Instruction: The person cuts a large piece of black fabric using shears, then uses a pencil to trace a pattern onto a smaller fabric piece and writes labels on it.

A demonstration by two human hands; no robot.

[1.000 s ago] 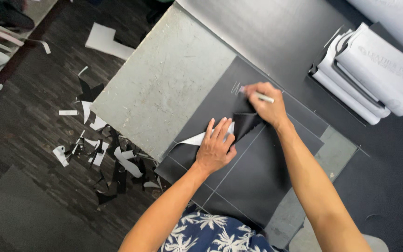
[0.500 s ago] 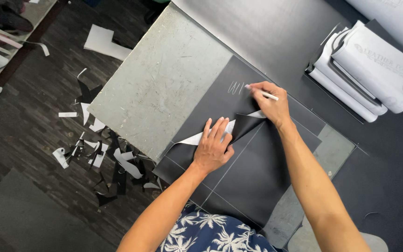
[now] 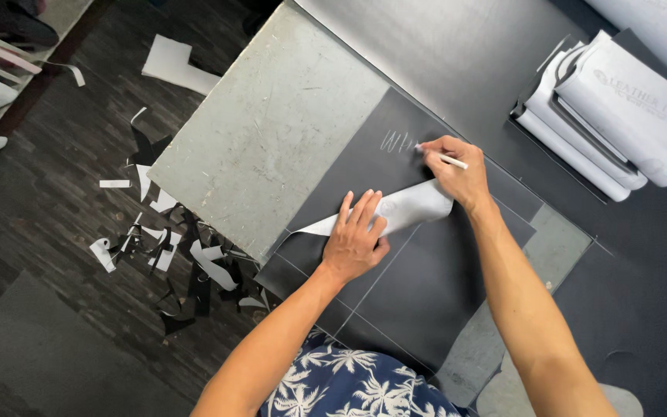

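Observation:
A black sheet of material with thin pale lines lies on a grey worktable. Its upper layer is folded back, showing a white underside. My left hand presses flat on that folded flap. My right hand holds a white marking pen, tip on a lower black sheet beside white scribbled strokes.
Several rolls and folded stacks of white and black material lie at the right on a dark sheet. Black and white offcuts litter the dark wood floor at the left. A larger white scrap lies further up.
The folded flap has been turned back further, so more white underside shows. My right hand with the pen has shifted a little along the scribbled marks, and the camera has moved slightly.

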